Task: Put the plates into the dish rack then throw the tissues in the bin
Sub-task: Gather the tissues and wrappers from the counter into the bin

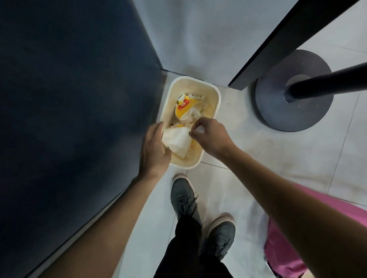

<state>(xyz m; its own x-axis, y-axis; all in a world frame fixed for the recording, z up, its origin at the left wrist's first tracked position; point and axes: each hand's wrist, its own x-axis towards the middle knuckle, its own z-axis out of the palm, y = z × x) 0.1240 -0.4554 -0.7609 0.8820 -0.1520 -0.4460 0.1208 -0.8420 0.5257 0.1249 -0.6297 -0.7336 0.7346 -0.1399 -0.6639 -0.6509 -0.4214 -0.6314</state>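
Observation:
A cream rectangular bin (215,93) stands on the floor against the dark wall. It holds crumpled tissues and a yellow wrapper with a red bear (185,106). A large white tissue (177,141) is over the bin's near end, between my hands. My left hand (154,147) is at the bin's left rim with straight fingers, and the tissue lies against its palm. My right hand (209,135) hovers over the bin's right rim, its curled fingers pinching a small white tissue piece (200,130) and touching the large tissue's edge.
A dark blue wall (63,111) runs along the left. A round grey stand base (293,91) with a black pole sits right of the bin, next to a dark door edge (268,43). My grey shoes (183,197) stand just before the bin. Pink cloth (287,250) lies lower right.

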